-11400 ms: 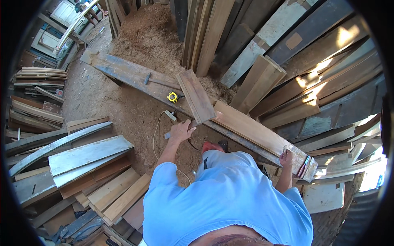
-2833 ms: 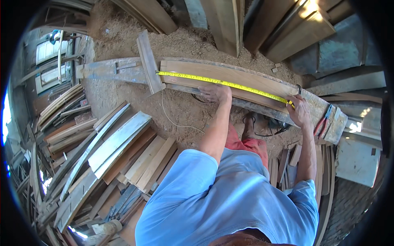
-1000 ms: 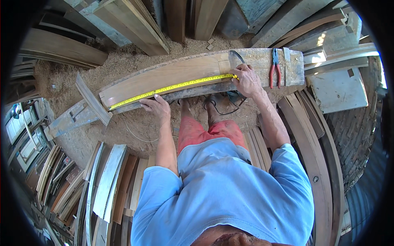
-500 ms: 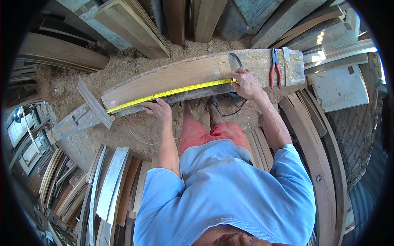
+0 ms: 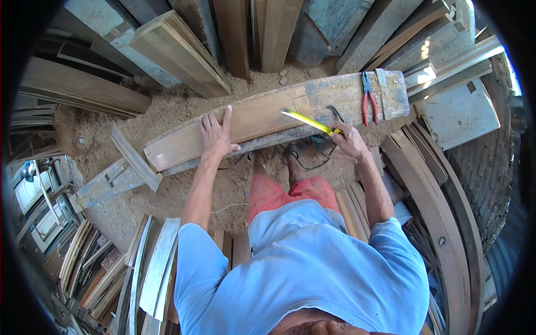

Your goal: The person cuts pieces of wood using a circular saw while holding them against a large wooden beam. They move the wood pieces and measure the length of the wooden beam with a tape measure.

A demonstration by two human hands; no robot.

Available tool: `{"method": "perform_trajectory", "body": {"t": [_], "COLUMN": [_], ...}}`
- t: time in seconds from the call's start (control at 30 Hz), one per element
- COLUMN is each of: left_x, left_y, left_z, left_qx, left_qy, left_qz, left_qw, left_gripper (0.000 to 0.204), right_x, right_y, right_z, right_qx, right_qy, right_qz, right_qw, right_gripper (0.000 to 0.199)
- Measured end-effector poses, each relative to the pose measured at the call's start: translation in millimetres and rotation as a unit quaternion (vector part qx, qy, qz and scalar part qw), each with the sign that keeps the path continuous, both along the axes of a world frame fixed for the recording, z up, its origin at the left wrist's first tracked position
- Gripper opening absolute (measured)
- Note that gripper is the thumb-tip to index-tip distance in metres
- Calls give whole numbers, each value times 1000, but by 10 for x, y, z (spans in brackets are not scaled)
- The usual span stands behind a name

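A pale wooden board (image 5: 259, 118) lies along a long, worn plank bench (image 5: 340, 92). My left hand (image 5: 216, 134) rests on the board with its fingers spread, holding nothing. In my right hand (image 5: 353, 144), over the bench's near edge, is a tape measure (image 5: 306, 119). A short length of its yellow blade sticks out toward the board's right end; most of the case is hidden by my fingers. Pliers (image 5: 369, 99) with red handles lie on the right part of the bench. A narrow wooden crosspiece (image 5: 135, 157) stands by the board's left end.
Dark cable (image 5: 312, 165) loops at the near side of the bench, by my feet. Planks (image 5: 184, 50) lean beyond the bench, and stacked boards (image 5: 159, 268) stand at the lower left. Long curved beams (image 5: 432, 218) lie on the right. Sawdust (image 5: 92, 134) covers the ground.
The long yellow blade that stretched along the board has drawn back to a short piece. My left hand has moved from the near edge onto the board; my right hand has shifted toward me.
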State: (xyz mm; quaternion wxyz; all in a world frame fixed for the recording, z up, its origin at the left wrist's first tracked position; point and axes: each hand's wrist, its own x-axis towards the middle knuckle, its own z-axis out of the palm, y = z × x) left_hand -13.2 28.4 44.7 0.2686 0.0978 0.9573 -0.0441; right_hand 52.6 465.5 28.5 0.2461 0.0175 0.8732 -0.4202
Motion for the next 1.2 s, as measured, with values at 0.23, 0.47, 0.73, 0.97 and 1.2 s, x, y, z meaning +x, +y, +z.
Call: {"method": "perform_trajectory", "body": {"t": [0.23,0.47,0.73,0.97,1.2], "left_x": [-249,-239,-243,-498,-596], "left_y": [177,-62,99,96,255], "left_z": [348,200,455,391,161], "left_qx": [-40,100,214,204,196], "left_qy": [-127,-249,-65,-62,-108], "left_qz": [-40,-61,-6,-40,23], "left_qw": [990,961,975,976,974], "left_gripper": [146,121,66,57,60], "right_x": [62,73,-34,-121,-380], "right_y": [60,-60,-293,-334,-303], "right_z": [7,50,-294,-232,-16], "right_qx": [1,18,-3,-6,47], "right_qy": [9,-4,-44,45,70], "right_qz": [-63,3,-40,-68,-16], "right_qw": [998,1000,998,997,996], "right_gripper": [47,64,56,60,45]}}
